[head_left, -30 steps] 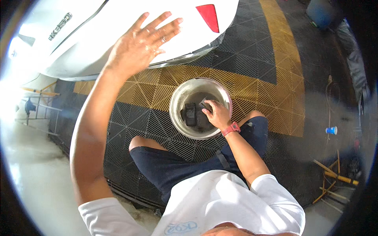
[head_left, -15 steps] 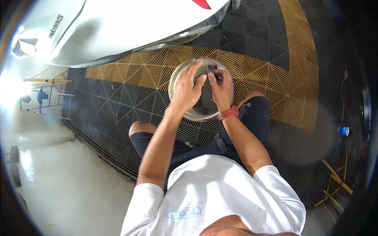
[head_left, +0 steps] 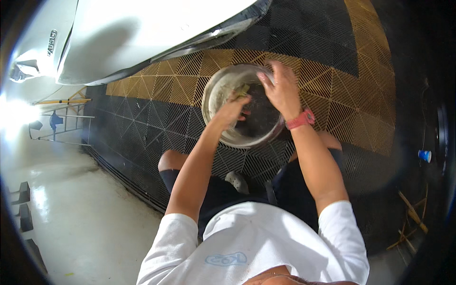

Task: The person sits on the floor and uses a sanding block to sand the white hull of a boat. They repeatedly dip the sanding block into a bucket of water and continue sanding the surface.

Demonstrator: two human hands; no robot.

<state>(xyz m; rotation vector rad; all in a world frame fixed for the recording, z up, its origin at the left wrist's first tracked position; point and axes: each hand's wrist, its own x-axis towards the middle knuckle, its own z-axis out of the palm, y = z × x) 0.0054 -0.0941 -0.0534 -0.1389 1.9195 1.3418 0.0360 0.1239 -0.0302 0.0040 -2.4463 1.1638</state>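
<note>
A round, pale bucket (head_left: 207, 102) stands on the floor in front of me, with dark liquid (head_left: 259, 111) inside. My left hand (head_left: 232, 111) is down inside its left part, fingers closed on a small yellowish-green piece (head_left: 243, 89), perhaps a sponge; its exact kind is unclear. Over the bucket's right rim is my right hand (head_left: 284, 92), thumb and fingers apart, somewhat blurred, with nothing visible in it. A red watch (head_left: 300, 119) is on my right wrist. Whether the right fingers touch the rim I cannot tell.
A white car (head_left: 156, 33) stands ahead and to the left, its lower edge close to the bucket. Black and tan grid tiles (head_left: 323, 99) cover the floor. A blue cup (head_left: 424, 156) lies at the right, and a metal frame (head_left: 66, 124) stands at the left.
My right hand has moved right, away from the dark piece it was holding. My left hand has lowered into the bucket and now grips a yellowish-green piece. My right knee has shifted right.
</note>
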